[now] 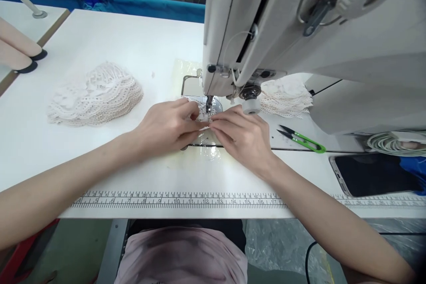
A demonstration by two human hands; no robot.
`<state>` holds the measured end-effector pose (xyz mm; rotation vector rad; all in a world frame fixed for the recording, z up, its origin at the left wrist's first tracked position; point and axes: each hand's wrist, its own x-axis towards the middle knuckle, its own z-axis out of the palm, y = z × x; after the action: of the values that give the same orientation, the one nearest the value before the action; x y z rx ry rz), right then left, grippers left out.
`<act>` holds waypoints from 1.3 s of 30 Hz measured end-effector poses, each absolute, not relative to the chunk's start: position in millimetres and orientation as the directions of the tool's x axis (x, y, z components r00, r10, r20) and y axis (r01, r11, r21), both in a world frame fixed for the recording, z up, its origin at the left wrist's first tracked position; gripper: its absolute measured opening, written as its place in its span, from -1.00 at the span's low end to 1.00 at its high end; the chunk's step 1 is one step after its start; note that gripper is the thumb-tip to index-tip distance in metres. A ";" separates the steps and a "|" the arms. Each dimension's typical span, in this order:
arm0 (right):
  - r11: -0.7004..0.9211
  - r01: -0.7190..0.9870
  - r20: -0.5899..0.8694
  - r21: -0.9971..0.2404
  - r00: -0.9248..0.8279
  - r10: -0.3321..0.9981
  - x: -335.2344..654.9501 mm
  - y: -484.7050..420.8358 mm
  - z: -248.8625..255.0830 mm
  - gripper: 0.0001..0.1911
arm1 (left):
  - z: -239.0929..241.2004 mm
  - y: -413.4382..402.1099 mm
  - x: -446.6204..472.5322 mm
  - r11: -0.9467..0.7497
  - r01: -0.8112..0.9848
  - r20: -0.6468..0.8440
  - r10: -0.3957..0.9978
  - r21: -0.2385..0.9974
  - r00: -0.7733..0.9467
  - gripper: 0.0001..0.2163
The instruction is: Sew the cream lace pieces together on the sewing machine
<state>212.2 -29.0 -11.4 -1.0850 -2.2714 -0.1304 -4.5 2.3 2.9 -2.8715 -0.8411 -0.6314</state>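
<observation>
A small piece of white lace (pixel 202 111) lies at the presser foot (pixel 209 104) of a sewing machine (pixel 239 22). From the left, my left hand (pixel 171 124) pinches its near edge, with the index finger curled. Opposite it, my right hand (pixel 244 135) pinches the same lace, and the fingertips of both hands almost meet just in front of the foot. My fingers cover part of the lace. Left of my hands rests a pile of white lace pieces (pixel 100 95). Behind my right hand, another lace stack (pixel 284 96) sits partly hidden by the machine head.
Green-handled thread snips (pixel 301 139) lie right of my right hand. Farther right are a phone (pixel 376 174) and a coiled cord (pixel 396 142). A printed ruler (pixel 179 200) runs along the table's front edge. Blue cloth (pixel 149 6) borders the back.
</observation>
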 end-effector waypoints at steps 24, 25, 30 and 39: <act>0.659 0.748 0.542 0.074 -0.585 0.603 213.3 -30.7 -8.1 -0.78 | -2.2 -11.1 -3.9 -0.851 0.522 0.427 0.452 -0.058 0.783 -0.77; 0.654 0.753 0.537 0.072 -0.582 0.611 213.2 -30.1 -8.3 -0.77 | -2.3 -10.0 -3.9 -0.849 0.527 0.424 0.466 -0.030 0.777 -0.76; 0.610 0.788 0.508 0.077 -0.558 0.656 211.9 -25.7 -10.6 -0.75 | -5.4 -4.7 -4.8 -0.834 0.549 0.393 0.488 -0.053 0.780 -0.73; 0.616 0.786 0.530 0.054 -0.545 0.650 210.8 -26.8 -10.2 -0.83 | -2.6 -8.7 -2.8 -0.808 0.579 0.413 0.494 -0.107 0.766 -0.75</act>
<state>210.8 -26.8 -10.2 -1.1350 -2.3772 -0.3952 -2.8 -8.7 -2.6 -2.7333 -0.8426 -0.5449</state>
